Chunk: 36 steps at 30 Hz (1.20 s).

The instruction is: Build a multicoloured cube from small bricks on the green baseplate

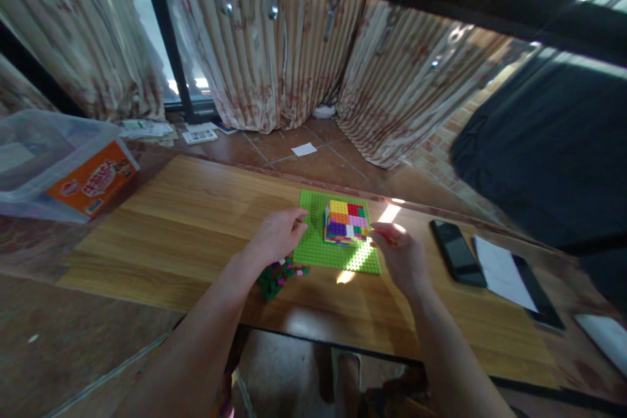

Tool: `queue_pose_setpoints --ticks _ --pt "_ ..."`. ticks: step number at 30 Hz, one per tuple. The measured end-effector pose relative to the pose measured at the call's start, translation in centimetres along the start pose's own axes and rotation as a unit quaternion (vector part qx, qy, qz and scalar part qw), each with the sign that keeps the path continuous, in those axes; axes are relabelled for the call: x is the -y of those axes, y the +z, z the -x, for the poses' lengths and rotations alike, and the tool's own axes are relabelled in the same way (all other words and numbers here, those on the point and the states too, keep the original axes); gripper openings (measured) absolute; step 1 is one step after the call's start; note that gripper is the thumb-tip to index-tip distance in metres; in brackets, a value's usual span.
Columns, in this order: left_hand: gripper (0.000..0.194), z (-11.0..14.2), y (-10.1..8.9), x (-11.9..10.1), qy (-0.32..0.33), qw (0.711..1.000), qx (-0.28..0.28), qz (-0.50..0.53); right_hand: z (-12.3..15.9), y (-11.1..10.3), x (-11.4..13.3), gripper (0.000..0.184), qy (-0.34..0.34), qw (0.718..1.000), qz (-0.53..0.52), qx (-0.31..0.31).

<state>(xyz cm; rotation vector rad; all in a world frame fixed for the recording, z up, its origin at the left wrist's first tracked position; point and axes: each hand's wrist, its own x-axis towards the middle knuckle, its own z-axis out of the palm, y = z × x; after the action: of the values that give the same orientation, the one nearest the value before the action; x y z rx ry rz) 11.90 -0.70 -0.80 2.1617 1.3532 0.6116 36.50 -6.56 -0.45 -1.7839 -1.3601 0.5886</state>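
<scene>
A block of stacked toy bricks point(347, 221) in yellow, red, orange, purple, pink, white and green sits on a green studded baseplate point(309, 245). My right hand point(405, 260) is at the right edge of the plate, beside the stack. Its thumb and fingers are pinched on a small red piece that looks like a brick point(388, 233), mostly covered by the fingers. Over the plate's left edge is my left hand point(279, 235), fingers bent, thumb and index tips apart, with nothing visible between them. Small dark green and pink pieces point(271, 283) lie in a pile below my left wrist.
The wooden table point(196, 222) carries a black phone point(456, 251) at the right, with white paper point(502, 271) over a dark tablet-like device point(539, 294). A clear plastic bin point(59, 144) with an orange label stands at the left. Curtains point(274, 59) hang behind.
</scene>
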Motion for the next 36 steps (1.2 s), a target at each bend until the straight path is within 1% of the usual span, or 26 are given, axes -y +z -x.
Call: queue_pose_setpoints --ticks 5,9,13,17,21,25,32,34,36 --pt "0.032 0.0 0.0 0.2 0.002 1.000 -0.003 -0.001 -0.3 0.3 -0.4 0.037 0.013 0.997 -0.075 -0.007" --pt "0.032 0.1 -0.1 0.1 0.003 1.000 0.000 -0.003 -0.8 0.7 -0.3 0.037 0.045 0.991 -0.126 -0.013" --pt "0.031 0.1 -0.1 0.1 0.006 1.000 0.001 -0.005 -1.0 0.8 -0.1 0.041 0.062 0.988 -0.143 -0.020" --pt "0.032 0.1 0.0 0.0 0.010 1.000 0.006 -0.006 -0.8 0.9 0.0 0.045 0.076 0.984 -0.159 -0.008" --pt "0.033 0.0 0.3 -0.1 0.005 1.000 0.009 -0.010 -0.8 1.1 0.0 0.045 0.089 0.980 -0.177 0.004" --pt "0.034 0.1 0.7 -0.4 0.012 1.000 0.005 -0.001 -1.0 1.1 -0.2 0.044 0.087 0.977 -0.197 0.011" --pt "0.037 0.1 1.3 -1.2 0.008 0.999 0.034 0.002 -1.0 1.5 -0.5 0.047 0.091 0.968 -0.234 0.018" --pt "0.037 0.0 1.3 -1.2 0.007 0.999 0.037 0.000 -1.1 1.4 -0.5 0.045 0.086 0.970 -0.227 0.015" --pt "0.037 0.1 1.2 -0.9 0.010 1.000 0.029 0.002 -1.1 1.1 -0.3 0.042 0.079 0.975 -0.208 -0.011"
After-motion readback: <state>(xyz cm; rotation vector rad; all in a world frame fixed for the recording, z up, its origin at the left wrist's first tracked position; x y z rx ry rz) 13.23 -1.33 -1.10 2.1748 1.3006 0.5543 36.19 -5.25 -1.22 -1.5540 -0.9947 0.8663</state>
